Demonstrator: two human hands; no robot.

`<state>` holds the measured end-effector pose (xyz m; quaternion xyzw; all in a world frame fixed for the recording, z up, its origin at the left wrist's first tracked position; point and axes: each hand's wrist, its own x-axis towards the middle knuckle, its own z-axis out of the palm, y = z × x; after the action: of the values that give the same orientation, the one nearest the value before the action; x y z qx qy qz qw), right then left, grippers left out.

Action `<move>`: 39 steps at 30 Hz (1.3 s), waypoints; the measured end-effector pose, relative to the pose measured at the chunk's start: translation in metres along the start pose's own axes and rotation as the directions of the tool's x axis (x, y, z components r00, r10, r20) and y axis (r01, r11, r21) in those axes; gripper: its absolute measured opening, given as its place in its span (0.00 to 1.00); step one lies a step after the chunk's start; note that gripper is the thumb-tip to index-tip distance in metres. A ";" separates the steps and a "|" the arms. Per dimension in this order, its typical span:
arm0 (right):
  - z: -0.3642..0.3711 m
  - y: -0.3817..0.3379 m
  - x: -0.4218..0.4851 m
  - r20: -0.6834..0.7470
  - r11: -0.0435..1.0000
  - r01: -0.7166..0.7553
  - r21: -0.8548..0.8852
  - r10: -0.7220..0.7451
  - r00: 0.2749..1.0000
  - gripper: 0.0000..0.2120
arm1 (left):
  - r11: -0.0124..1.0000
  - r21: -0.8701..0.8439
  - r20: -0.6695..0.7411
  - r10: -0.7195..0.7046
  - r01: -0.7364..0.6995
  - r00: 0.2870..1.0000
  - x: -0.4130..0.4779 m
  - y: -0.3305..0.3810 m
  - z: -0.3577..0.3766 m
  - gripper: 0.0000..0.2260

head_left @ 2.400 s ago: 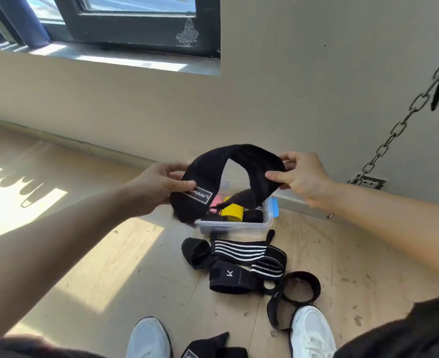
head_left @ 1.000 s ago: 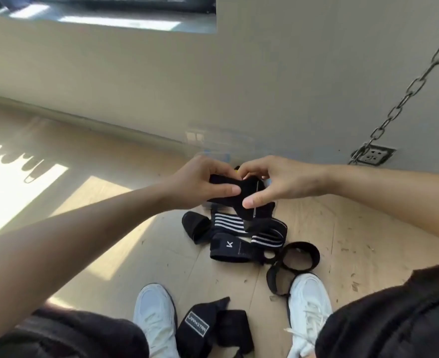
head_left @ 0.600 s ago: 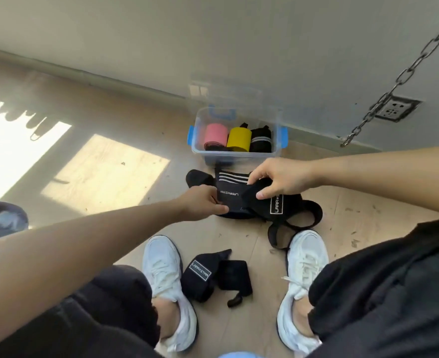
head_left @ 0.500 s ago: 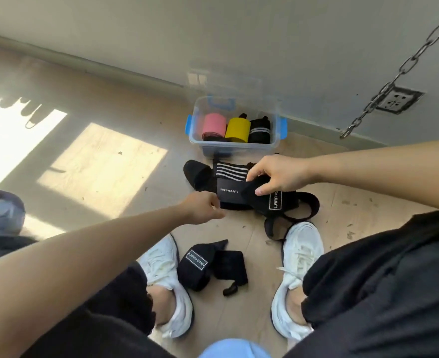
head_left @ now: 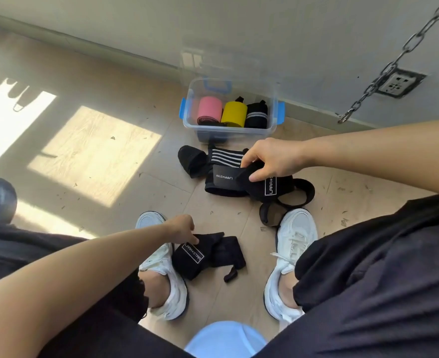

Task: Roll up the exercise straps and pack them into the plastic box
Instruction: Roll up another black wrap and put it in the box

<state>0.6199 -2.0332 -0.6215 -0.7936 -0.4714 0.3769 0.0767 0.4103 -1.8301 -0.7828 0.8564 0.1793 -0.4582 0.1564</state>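
Currently: right hand (head_left: pixel 272 161) clenched on a folded black strap (head_left: pixel 280 184) just beyond your shoes (head_left: pixel 296 228). Plastic box (head_left: pixel 228 133) sits farther out past that hand, with three rolls (head_left: pixel 234 113) inside. Left hand (head_left: pixel 182 228): fingertips on the labelled strap (head_left: pixel 195 257) between your shoes; whether it pinches cannot be told. Risks: lifting the right-hand strap may drag the striped strap (head_left: pixel 226 157) lying under it. Taking two straps at once leaves you no free hand to roll, so coils may come out slack.

Our left hand (head_left: pixel 181 228) has let go of the folded strap (head_left: pixel 256 174) and now sits at the edge of the loose black strap (head_left: pixel 205 258) between our shoes (head_left: pixel 294 236). Our right hand (head_left: pixel 272 160) alone grips the folded strap, lowered from mid-air onto the pile (head_left: pixel 223 157) on the floor (head_left: pixel 109 164).
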 end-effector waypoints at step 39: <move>-0.104 -0.046 -0.057 -0.033 0.443 0.023 0.896 0.015 0.999 0.13 | 0.435 -0.621 -0.456 0.476 -0.652 0.752 -0.166 0.043 -0.232 0.13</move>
<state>0.6424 -2.0294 -0.4962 -0.6391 -0.2018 0.5542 0.4936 0.5130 -1.7949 -0.5155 0.7642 0.0686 -0.1673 0.6192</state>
